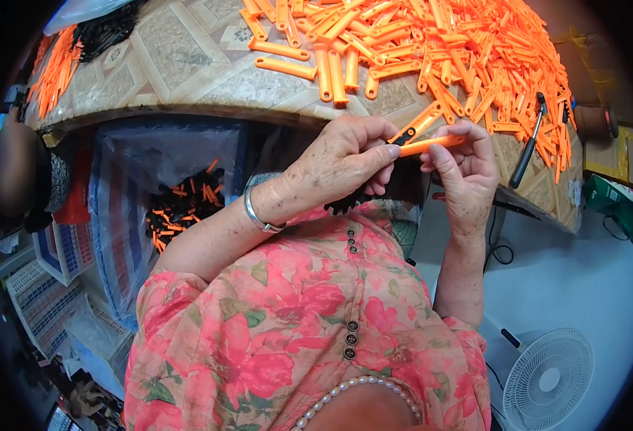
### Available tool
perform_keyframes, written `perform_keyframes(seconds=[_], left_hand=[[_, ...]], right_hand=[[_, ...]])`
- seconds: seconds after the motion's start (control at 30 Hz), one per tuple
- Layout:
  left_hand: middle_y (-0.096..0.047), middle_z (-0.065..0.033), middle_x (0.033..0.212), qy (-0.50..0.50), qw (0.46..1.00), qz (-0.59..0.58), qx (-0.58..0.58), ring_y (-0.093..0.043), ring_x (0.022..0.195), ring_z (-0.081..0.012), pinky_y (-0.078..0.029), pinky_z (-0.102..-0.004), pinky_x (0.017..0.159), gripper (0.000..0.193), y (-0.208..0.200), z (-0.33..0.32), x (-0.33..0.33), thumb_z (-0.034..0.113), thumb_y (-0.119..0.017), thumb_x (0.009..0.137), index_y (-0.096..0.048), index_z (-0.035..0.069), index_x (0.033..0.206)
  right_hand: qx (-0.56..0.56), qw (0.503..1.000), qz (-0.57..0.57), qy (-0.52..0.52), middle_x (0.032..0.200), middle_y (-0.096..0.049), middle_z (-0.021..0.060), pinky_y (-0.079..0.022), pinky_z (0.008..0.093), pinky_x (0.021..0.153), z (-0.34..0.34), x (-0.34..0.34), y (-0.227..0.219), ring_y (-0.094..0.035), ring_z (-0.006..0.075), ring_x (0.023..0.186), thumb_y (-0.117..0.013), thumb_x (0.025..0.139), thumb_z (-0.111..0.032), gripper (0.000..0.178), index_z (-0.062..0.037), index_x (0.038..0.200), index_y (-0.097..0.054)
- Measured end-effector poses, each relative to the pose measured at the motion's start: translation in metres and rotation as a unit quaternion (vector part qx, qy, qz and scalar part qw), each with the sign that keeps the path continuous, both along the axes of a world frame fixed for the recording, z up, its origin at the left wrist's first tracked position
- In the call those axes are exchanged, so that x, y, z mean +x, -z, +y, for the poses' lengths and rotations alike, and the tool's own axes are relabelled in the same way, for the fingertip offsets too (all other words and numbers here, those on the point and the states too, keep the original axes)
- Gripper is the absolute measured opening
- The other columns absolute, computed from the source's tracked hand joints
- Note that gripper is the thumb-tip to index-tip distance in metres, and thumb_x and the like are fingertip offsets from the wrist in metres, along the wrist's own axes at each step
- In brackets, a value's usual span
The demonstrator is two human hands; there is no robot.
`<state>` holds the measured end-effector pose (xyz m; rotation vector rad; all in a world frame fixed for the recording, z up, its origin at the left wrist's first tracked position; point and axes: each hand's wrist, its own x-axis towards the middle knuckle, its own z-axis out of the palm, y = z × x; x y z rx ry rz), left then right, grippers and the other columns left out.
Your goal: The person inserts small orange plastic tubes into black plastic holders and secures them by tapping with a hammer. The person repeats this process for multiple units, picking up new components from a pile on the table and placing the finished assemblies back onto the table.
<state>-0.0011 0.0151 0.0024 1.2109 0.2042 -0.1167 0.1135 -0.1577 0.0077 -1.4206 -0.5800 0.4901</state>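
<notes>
Both my hands meet just above the near table edge. My left hand, with a silver bangle on its wrist, is closed around a black toothed piece, mostly covered by the fingers. Its thumb presses the near end of an orange plastic handle. My right hand pinches the far end of that handle between thumb and fingers. Right behind it lies a second orange handle, with a black end at my left fingers; whether it is held I cannot tell.
A large heap of orange handles covers the table. A black-gripped tool lies at the right edge. Below left, a lined bin holds orange-and-black pieces. Black strips lie far left; a white fan stands lower right.
</notes>
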Motion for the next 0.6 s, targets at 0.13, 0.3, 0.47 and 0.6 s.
perform_keyframes(seconds=[0.13,0.3,0.47,0.6], left_hand=[[-0.057,0.0043,0.073,0.055,0.997,0.041,0.018,-0.059,0.065,-0.0020,-0.046,-0.0167,0.051,0.020,-0.008,0.001,-0.001,0.020,-0.052,0.102,-0.059,0.003,0.111],[-0.058,0.0047,0.071,0.080,0.991,0.082,-0.064,-0.058,0.058,-0.0012,-0.038,-0.0141,0.040,0.023,-0.004,-0.004,-0.003,0.023,-0.053,0.101,-0.059,0.004,0.111],[-0.061,0.0036,0.074,0.114,0.992,0.054,-0.012,-0.059,0.060,-0.0009,-0.040,-0.0144,0.043,0.026,-0.010,-0.001,-0.002,0.025,-0.054,0.101,-0.059,0.003,0.114],[-0.067,0.0002,0.080,0.144,0.989,0.043,0.012,-0.062,0.068,-0.0028,-0.048,-0.0166,0.055,0.023,-0.008,0.001,-0.002,0.018,-0.054,0.100,-0.060,0.001,0.114]], right_hand=[[-0.117,0.942,-0.314,-0.018,0.097,-0.063,0.0064,-0.054,0.0266,0.065,-0.011,-0.002,-0.006,-0.066,0.0140,0.076,-0.076,0.078,0.003,0.031,-0.0071,0.107,-0.070],[-0.178,0.859,-0.478,-0.032,0.088,-0.060,0.0060,-0.050,0.0281,0.059,-0.030,0.001,-0.006,-0.062,0.0160,0.072,-0.080,0.071,-0.002,0.041,-0.0136,0.110,-0.074],[-0.177,0.879,-0.440,-0.052,0.089,-0.058,0.0044,-0.047,0.0259,0.057,-0.039,-0.001,-0.015,-0.058,0.0142,0.071,-0.082,0.068,-0.002,0.038,-0.0122,0.105,-0.076],[-0.174,0.866,-0.467,-0.039,0.095,-0.061,0.0057,-0.049,0.0311,0.071,-0.043,0.008,-0.028,-0.060,0.0190,0.085,-0.083,0.064,-0.003,0.038,-0.0118,0.101,-0.076]])
